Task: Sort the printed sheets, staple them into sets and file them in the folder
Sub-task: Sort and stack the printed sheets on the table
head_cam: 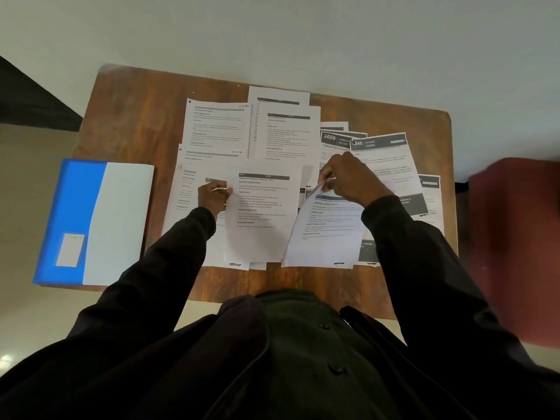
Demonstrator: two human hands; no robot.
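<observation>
Here the left hand point(212, 199) pinches the left edge of the middle sheet point(262, 213); the right hand point(348, 177) pinches the top corner of a curled sheet point(327, 234). More printed sheets point(218, 125) cover the table point(127, 116), with the closed folder point(100, 219) at its left edge

Left hand point(213, 198) is pinching centre sheet point(260, 213), right hand point(348, 177) is holding up curled sheet point(324, 231), folder point(91, 219) is lying on surface point(136, 116).
</observation>
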